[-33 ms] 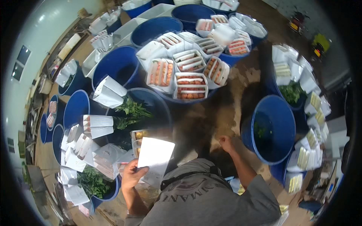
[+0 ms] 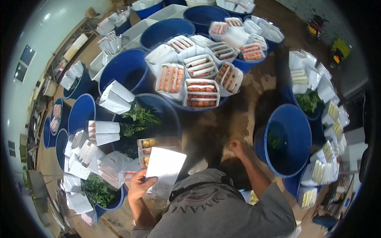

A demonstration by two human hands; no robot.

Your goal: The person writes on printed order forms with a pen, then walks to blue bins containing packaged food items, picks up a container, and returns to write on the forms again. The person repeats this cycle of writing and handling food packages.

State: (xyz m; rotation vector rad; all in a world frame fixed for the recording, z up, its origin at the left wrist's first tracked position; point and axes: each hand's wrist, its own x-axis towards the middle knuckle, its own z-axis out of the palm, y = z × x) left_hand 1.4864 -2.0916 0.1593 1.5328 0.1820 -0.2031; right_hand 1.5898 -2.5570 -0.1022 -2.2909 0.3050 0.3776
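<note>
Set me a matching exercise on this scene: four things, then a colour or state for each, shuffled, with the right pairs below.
Things:
1. Left hand
2. Right hand
3. T-shirt
4. Tub right of the right hand

Colours or states:
A. No held object visible
B. Blue, green leaves inside
C. Gripping a white sheet
D. Grey

Pairs: 1-C, 2-A, 3-D, 4-B

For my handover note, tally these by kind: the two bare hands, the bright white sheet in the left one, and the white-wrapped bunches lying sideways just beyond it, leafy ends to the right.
Bare hands: 2, left hand and right hand
White sheet: 1
Sideways leafy bunches: 2, upper bunch and lower bunch
Total: 5
</note>
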